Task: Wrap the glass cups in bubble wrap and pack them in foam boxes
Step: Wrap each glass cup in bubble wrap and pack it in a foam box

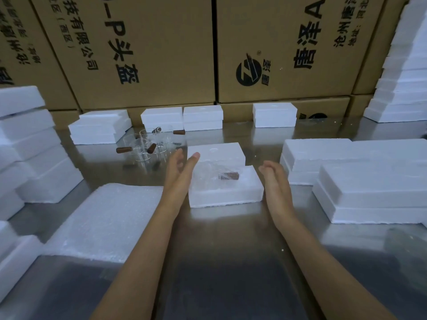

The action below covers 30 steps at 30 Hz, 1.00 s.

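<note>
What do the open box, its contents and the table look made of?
Box: white foam, likely polystyrene, matte with grainy, crumbly edges. Cup: clear glass, apparently, under glossy crinkled bubble wrap, with a brown handle, perhaps wood. Table: brushed metal, probably steel; it reflects.

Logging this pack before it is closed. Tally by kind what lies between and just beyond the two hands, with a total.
Open foam box: 1
Foam lid: 1
Wrapped cup: 1
Total: 3

Matt white foam box (225, 196) on glossy steel table (231, 250); clear glass cups (150, 146).
</note>
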Each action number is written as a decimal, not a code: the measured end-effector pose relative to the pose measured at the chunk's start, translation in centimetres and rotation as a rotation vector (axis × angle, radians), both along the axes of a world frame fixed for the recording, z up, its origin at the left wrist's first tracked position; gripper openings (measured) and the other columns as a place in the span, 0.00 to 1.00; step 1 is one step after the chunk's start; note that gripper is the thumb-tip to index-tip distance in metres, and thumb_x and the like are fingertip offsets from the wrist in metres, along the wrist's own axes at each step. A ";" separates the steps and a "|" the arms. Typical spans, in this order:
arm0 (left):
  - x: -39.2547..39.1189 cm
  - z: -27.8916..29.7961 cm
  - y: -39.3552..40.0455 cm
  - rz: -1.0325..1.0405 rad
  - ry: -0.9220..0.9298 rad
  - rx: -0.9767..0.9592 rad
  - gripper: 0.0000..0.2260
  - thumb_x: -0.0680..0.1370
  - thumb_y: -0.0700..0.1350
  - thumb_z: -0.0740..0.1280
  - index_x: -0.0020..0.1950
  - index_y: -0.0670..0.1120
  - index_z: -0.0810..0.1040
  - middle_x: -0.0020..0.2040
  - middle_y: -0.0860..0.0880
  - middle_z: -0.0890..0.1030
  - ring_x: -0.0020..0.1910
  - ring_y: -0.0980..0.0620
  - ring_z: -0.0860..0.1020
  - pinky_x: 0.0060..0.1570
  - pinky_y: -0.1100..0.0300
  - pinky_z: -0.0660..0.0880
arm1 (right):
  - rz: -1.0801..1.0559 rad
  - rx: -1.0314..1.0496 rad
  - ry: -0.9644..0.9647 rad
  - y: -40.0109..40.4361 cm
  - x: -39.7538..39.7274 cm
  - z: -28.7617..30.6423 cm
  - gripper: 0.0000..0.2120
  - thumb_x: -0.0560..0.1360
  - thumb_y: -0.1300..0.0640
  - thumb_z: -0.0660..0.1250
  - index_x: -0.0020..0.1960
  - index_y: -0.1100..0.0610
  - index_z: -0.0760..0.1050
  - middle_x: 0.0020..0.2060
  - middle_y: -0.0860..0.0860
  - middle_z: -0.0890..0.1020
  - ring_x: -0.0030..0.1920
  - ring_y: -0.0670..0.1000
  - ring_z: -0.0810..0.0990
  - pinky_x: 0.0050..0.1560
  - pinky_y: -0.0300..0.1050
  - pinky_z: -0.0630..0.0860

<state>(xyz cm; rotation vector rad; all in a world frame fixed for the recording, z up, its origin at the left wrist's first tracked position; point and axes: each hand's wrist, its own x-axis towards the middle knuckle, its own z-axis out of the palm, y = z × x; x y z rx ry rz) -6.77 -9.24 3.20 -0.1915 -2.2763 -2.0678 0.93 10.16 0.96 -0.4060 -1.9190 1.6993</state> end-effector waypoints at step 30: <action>1.8 3.4 -1.8 0.017 0.171 0.303 0.12 0.78 0.53 0.71 0.61 0.55 0.82 0.37 0.57 0.79 0.38 0.61 0.78 0.47 0.67 0.75 | 0.289 -0.426 0.081 3.3 0.6 0.5 0.15 0.79 0.52 0.63 0.41 0.49 0.87 0.52 0.49 0.86 0.66 0.50 0.78 0.78 0.57 0.52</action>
